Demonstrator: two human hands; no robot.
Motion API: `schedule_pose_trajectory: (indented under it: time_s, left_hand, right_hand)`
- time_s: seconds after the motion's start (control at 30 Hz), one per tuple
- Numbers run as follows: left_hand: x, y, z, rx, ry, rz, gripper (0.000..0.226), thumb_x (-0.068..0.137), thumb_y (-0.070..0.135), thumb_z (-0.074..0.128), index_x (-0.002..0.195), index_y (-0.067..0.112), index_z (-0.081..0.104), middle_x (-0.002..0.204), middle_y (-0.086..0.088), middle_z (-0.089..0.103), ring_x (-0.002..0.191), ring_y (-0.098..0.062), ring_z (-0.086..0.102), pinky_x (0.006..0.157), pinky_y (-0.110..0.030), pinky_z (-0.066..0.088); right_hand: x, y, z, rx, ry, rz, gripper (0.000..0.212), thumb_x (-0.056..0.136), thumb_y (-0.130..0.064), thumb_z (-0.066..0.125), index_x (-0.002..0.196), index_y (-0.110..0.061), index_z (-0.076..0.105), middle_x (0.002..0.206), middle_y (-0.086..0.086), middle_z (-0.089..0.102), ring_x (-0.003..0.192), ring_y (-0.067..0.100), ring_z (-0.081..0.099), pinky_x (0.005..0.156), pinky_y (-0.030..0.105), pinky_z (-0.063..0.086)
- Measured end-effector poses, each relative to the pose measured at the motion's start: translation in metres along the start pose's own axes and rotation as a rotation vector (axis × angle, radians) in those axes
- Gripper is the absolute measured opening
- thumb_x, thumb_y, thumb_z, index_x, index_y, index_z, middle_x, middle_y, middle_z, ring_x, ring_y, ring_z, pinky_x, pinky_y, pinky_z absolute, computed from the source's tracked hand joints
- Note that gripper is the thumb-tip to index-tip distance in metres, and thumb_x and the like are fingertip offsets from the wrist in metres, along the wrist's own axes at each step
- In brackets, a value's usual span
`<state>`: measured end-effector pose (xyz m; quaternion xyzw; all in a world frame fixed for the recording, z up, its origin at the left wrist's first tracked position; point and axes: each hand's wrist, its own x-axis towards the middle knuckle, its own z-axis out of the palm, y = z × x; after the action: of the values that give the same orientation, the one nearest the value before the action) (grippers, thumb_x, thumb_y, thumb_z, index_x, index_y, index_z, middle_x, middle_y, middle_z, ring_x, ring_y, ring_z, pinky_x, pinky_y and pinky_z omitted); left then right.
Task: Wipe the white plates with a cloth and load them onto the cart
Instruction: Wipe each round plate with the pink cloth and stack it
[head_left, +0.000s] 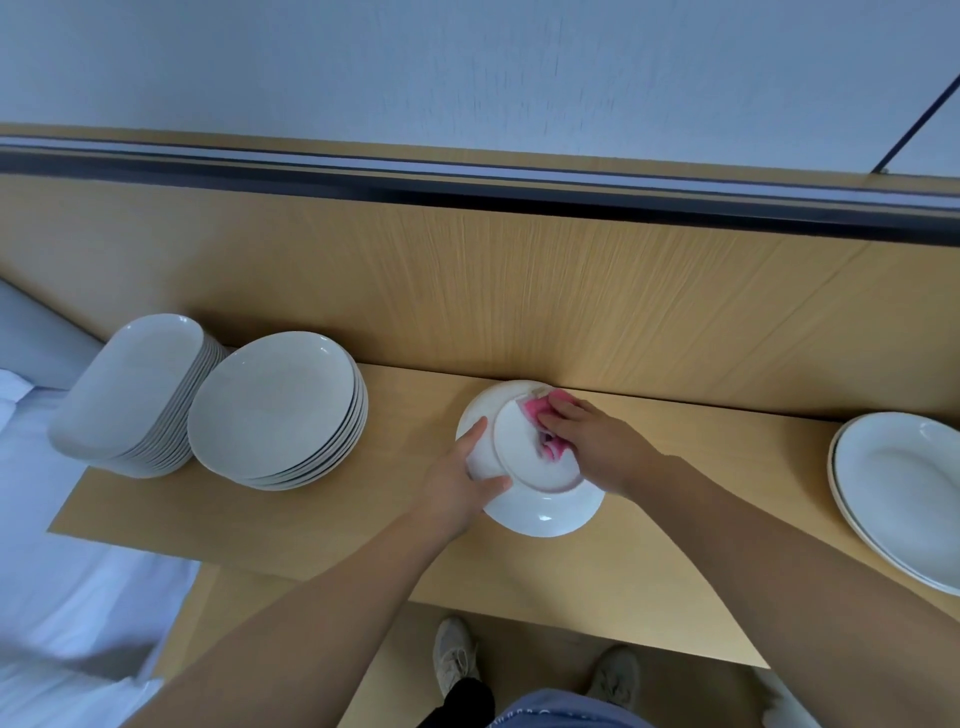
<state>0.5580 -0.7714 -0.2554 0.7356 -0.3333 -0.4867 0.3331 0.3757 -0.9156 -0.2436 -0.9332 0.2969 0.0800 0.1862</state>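
A white plate (540, 506) lies upside down in the middle of the wooden shelf (405, 551), its foot ring facing up. My left hand (460, 486) grips its left rim, thumb on the underside. My right hand (592, 441) presses a pink cloth (543, 415) onto the plate's base at the far side. To the left stand two stacks: round white plates (275, 410) and, beyond them, oblong white plates (130, 387). At the right edge lies a short stack of oval white plates (904, 488).
A wooden back panel (519, 291) rises behind the shelf, topped by a dark rail (467, 182). White bedding (62, 561) lies at the lower left. My shoes (457, 660) stand on the floor below the shelf's front edge.
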Motion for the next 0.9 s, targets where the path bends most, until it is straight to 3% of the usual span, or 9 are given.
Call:
schedule_pose_trajectory:
  time_s: [0.13, 0.27, 0.4, 0.53, 0.63, 0.7, 0.77, 0.9]
  left_hand:
    - [-0.002, 0.003, -0.001, -0.05, -0.009, -0.021, 0.09, 0.071, 0.031, 0.078, 0.145, 0.047, 0.03, 0.138, 0.005, 0.043, 0.119, -0.025, 0.052, 0.085, -0.047, 0.057]
    - [-0.002, 0.004, -0.001, -0.063, -0.016, -0.008, 0.092, 0.067, 0.034, 0.078, 0.145, 0.048, 0.03, 0.137, 0.004, 0.044, 0.118, -0.024, 0.053, 0.085, -0.047, 0.057]
    - [-0.002, 0.007, 0.001, -0.052, -0.011, -0.005, 0.087, 0.079, 0.02, 0.076, 0.148, 0.041, 0.028, 0.136, 0.004, 0.045, 0.118, -0.022, 0.053, 0.089, -0.045, 0.055]
    - [-0.006, 0.015, 0.008, 0.024, -0.004, 0.022, 0.085, 0.079, 0.024, 0.076, 0.146, 0.044, 0.028, 0.134, 0.007, 0.048, 0.119, -0.018, 0.052, 0.097, -0.042, 0.05]
    - [-0.007, 0.018, 0.013, 0.012, 0.002, 0.027, 0.087, 0.076, 0.029, 0.078, 0.147, 0.042, 0.028, 0.135, 0.008, 0.047, 0.12, -0.019, 0.05, 0.098, -0.044, 0.049]
    - [-0.009, 0.021, 0.013, 0.032, 0.023, 0.04, 0.092, 0.073, 0.031, 0.081, 0.148, 0.036, 0.028, 0.13, 0.011, 0.048, 0.118, -0.018, 0.051, 0.097, -0.044, 0.049]
    - [-0.007, 0.023, 0.012, -0.04, 0.058, 0.045, 0.092, 0.062, 0.035, 0.085, 0.142, 0.031, 0.039, 0.126, 0.011, 0.057, 0.114, -0.015, 0.056, 0.095, -0.044, 0.051]
    - [-0.013, 0.034, 0.012, -0.242, 0.098, -0.028, 0.054, 0.058, 0.028, 0.079, 0.109, 0.024, 0.062, 0.108, 0.002, 0.069, 0.101, -0.018, 0.065, 0.083, -0.038, 0.056]
  right_hand:
    - [-0.031, 0.0, 0.016, 0.021, 0.04, 0.036, 0.059, 0.089, -0.004, 0.05, 0.144, -0.024, 0.043, 0.151, -0.002, 0.034, 0.128, 0.027, 0.042, 0.098, 0.031, 0.042]
    - [-0.037, -0.015, 0.021, -0.015, 0.028, -0.02, 0.043, 0.086, -0.004, 0.052, 0.126, -0.017, 0.059, 0.135, 0.004, 0.05, 0.125, 0.029, 0.045, 0.095, 0.033, 0.044]
    - [-0.023, -0.024, 0.009, -0.001, 0.044, -0.124, 0.025, 0.089, -0.008, 0.052, 0.109, -0.018, 0.065, 0.131, 0.001, 0.052, 0.12, 0.026, 0.046, 0.085, 0.03, 0.046]
    - [0.002, -0.028, -0.002, -0.043, 0.044, -0.118, 0.034, 0.095, -0.026, 0.052, 0.128, -0.02, 0.061, 0.145, 0.002, 0.043, 0.129, 0.026, 0.04, 0.097, 0.03, 0.04]
    - [0.015, -0.029, -0.011, 0.003, 0.023, -0.052, 0.039, 0.098, -0.026, 0.046, 0.136, -0.025, 0.054, 0.149, 0.0, 0.038, 0.133, 0.023, 0.036, 0.101, 0.024, 0.031]
    - [0.014, -0.023, -0.017, 0.027, 0.024, -0.029, 0.038, 0.1, -0.023, 0.043, 0.137, -0.022, 0.052, 0.147, -0.001, 0.04, 0.128, 0.021, 0.042, 0.095, 0.022, 0.034]
    - [0.007, -0.014, -0.021, 0.047, 0.042, -0.002, 0.037, 0.101, -0.02, 0.043, 0.136, -0.021, 0.053, 0.143, -0.002, 0.045, 0.12, 0.019, 0.048, 0.086, 0.021, 0.036]
    - [-0.013, 0.004, -0.033, 0.08, 0.045, 0.075, 0.046, 0.098, -0.01, 0.042, 0.141, -0.026, 0.048, 0.139, -0.002, 0.048, 0.119, 0.019, 0.05, 0.089, 0.023, 0.04]
